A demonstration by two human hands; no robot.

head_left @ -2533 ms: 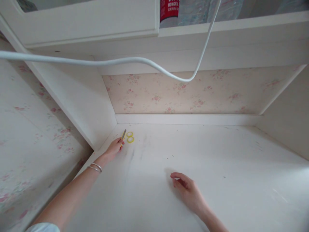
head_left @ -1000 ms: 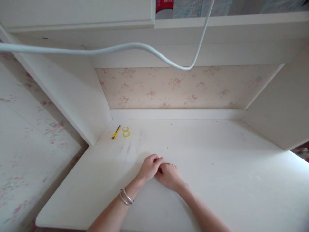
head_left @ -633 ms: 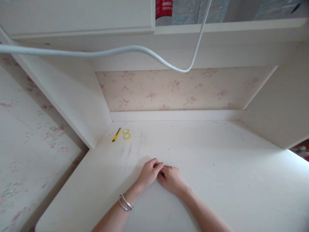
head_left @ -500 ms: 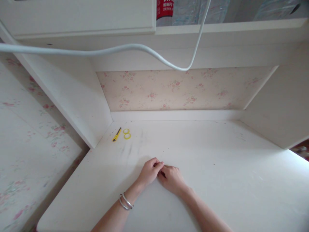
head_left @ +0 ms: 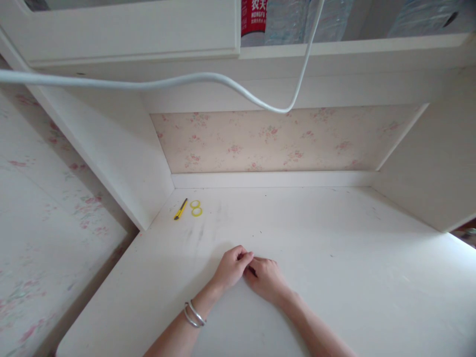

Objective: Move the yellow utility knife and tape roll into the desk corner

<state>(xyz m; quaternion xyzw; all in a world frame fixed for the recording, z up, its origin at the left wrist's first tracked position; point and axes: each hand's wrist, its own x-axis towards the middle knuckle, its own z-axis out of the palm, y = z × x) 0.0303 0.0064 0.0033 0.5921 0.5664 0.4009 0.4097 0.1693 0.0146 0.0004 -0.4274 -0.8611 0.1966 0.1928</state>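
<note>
Both hands rest together on the white desktop [head_left: 334, 297], near its middle. My left hand [head_left: 229, 267], with two silver bangles [head_left: 195, 314] at the wrist, has its fingers curled in and its thumb against the fingers of my right hand [head_left: 266, 278]. The right hand is closed too, knuckles up. Whatever lies inside either hand, if anything, is hidden. Farther back on the left lie a yellow utility knife [head_left: 181, 209] and two yellow tape rings [head_left: 196, 208] touching side by side, both apart from the hands.
A white cable [head_left: 208, 78] hangs across the view above the desk. White side panels [head_left: 111, 153] enclose the desk's back, with floral wallpaper [head_left: 267, 141] behind. Overhead, a shelf [head_left: 353, 48] holds a red-labelled package [head_left: 254, 17] and clear plastic-wrapped items [head_left: 286, 22].
The whole view has shifted slightly, with everything a little lower in the picture. The hands keep the same closed pose, touching each other.
</note>
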